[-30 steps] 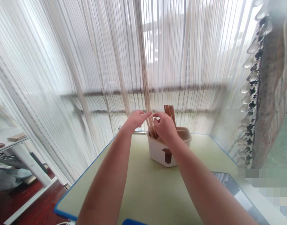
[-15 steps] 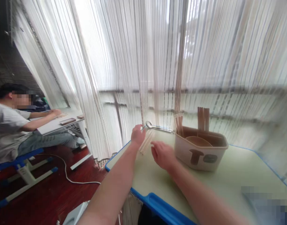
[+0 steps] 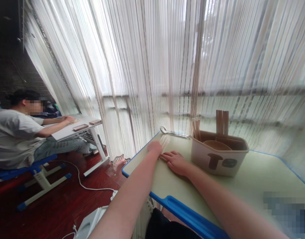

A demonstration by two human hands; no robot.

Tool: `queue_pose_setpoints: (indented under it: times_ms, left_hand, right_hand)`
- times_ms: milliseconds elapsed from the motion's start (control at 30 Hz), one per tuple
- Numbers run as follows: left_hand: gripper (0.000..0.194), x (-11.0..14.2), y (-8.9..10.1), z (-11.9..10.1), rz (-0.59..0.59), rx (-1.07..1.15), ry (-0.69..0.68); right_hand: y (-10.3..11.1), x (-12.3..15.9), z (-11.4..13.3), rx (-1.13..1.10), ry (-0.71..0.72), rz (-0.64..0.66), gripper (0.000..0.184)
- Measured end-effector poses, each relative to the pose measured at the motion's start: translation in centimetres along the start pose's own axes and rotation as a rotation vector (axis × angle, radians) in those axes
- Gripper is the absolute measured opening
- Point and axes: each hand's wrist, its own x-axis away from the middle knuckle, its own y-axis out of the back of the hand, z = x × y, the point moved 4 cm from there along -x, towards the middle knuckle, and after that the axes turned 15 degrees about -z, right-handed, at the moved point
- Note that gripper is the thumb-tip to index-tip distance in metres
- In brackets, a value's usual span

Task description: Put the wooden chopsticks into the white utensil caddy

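Several thin pale sticks, like chopsticks (image 3: pixel 164 142), lie together near the far left corner of the light table. At their left side is my left hand (image 3: pixel 154 148), turned down with its fingers mostly hidden and blurred. My right hand (image 3: pixel 176 162) rests on the table with its fingers stretched out flat, the tips reaching the near ends of the chopsticks. Beyond them a metal slotted spoon (image 3: pixel 176 134) lies along the back edge. A beige bin (image 3: pixel 217 160) stands to the right, holding a round brown bowl (image 3: pixel 216 145) and upright bundles of brown sticks (image 3: pixel 222 122).
The table (image 3: pixel 257 176) has a blue rim and a blue front ledge (image 3: pixel 184 215). A sheer striped curtain (image 3: pixel 152 66) hangs right behind it. On the left another person (image 3: pixel 20 129) sits at a white desk (image 3: pixel 67 131). A white cable (image 3: pixel 80 182) crosses the red floor.
My hands have come closer together at the chopsticks. The right hand has lowered flat onto the table, and its fingertips now reach them. The view has shifted slightly left.
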Motion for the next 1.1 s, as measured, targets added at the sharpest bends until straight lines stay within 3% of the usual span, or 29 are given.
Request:
queue_pose_setpoints:
  times_ms: [233, 467, 600, 667, 800, 933, 1100]
  left_hand:
    - [0.037, -0.3, -0.4, 0.2, -0.036, 0.016, -0.004]
    - [0.043, -0.6, -0.6, 0.2, -0.042, -0.033, -0.019]
    - [0.044, -0.6, -0.7, 0.3, -0.019, -0.037, -0.034]
    - [0.045, -0.6, -0.6, 0.3, -0.003, -0.036, -0.035]
    - [0.047, -0.5, -0.6, 0.2, 0.006, -0.049, -0.046]
    - [0.045, -0.5, -0.6, 0.0, -0.004, -0.057, -0.039]
    - [0.050, -0.5, -0.3, -0.2, -0.055, 0.012, 0.017]
  right_hand:
    - [0.6, 0.3, 0.1, -0.027, -0.016, -0.118, 0.034]
    - [0.1, 0.2, -0.2, -0.079, -0.019, -0.124, 0.040]
    - [0.5, 0.2, -1.1, -0.066, -0.098, -0.267, 0.064]
    - [0.4, 0.3, -1.6, -0.054, -0.094, -0.266, 0.067]
    - [-0.1, 0.2, -2.2, -0.050, -0.087, -0.167, 0.046]
    - [-0.1, 0.1, -2.1, -0.049, -0.085, -0.178, 0.028]
    - [0.6, 0.0, -2.5, -0.061, -0.123, -0.170, 0.033]
